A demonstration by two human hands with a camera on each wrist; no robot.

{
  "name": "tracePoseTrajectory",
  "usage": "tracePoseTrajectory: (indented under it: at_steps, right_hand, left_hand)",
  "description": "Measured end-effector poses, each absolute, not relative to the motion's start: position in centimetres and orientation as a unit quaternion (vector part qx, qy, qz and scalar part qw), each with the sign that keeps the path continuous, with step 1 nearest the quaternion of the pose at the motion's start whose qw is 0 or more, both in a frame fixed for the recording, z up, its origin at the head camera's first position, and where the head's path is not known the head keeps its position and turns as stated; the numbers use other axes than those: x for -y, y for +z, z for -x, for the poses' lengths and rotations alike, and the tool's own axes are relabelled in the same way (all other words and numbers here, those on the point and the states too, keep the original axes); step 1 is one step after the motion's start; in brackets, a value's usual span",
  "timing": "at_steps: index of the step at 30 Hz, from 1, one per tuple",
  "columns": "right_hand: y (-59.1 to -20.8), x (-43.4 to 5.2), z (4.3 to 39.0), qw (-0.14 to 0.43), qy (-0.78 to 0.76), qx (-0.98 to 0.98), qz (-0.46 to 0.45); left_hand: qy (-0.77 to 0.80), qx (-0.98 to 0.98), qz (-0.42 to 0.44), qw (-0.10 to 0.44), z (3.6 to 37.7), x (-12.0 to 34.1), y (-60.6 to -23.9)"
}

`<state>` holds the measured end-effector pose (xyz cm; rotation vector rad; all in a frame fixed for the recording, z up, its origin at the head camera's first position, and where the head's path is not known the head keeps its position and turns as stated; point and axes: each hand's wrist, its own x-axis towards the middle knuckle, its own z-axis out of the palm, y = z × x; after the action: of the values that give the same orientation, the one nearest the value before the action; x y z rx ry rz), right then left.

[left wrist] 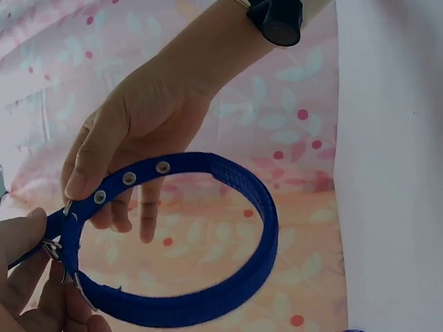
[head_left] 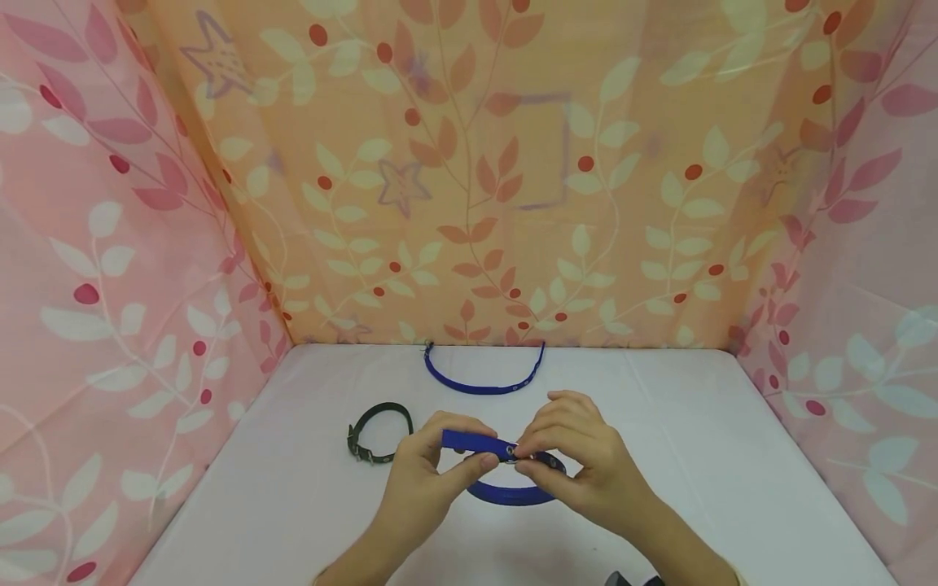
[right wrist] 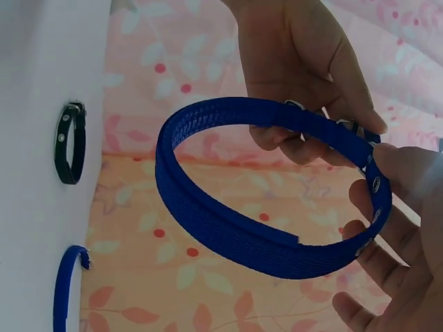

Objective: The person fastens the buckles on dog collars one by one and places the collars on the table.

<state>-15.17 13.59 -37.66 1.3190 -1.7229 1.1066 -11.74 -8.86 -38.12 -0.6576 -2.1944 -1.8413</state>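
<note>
A blue webbing collar (head_left: 506,472) curled into a loop is held above the white table (head_left: 293,505) between both hands. My left hand (head_left: 432,472) pinches its buckle end (left wrist: 59,245) with thumb and fingers. My right hand (head_left: 579,460) pinches the strap end with the metal eyelets (left wrist: 128,178) just right of the buckle. The loop (right wrist: 228,228) hangs under the hands. The wrist views show the strap's tip lying over the buckle; I cannot tell how far it is threaded.
A dark green collar (head_left: 374,435) lies closed on the table left of my hands. Another blue collar (head_left: 484,381) lies in an open arc near the back wall. Leaf-patterned cloth walls (head_left: 110,285) close in the table on three sides.
</note>
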Motion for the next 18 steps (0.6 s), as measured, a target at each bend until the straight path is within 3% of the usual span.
tracePoseTrajectory:
  at_steps: [8, 18]
  right_hand:
    - [-38.5, -13.0, 14.8, 0.332, 0.438, 0.683, -0.48]
    - [-38.0, -13.8, 14.6, 0.288, 0.406, 0.758, -0.422]
  left_hand:
    - [-0.607, 0.758, 0.217, 0.097, 11.6, 8.8, -38.1]
    - [-0.627, 0.73, 0.221, 0.16, 11.9, 9.9, -37.2]
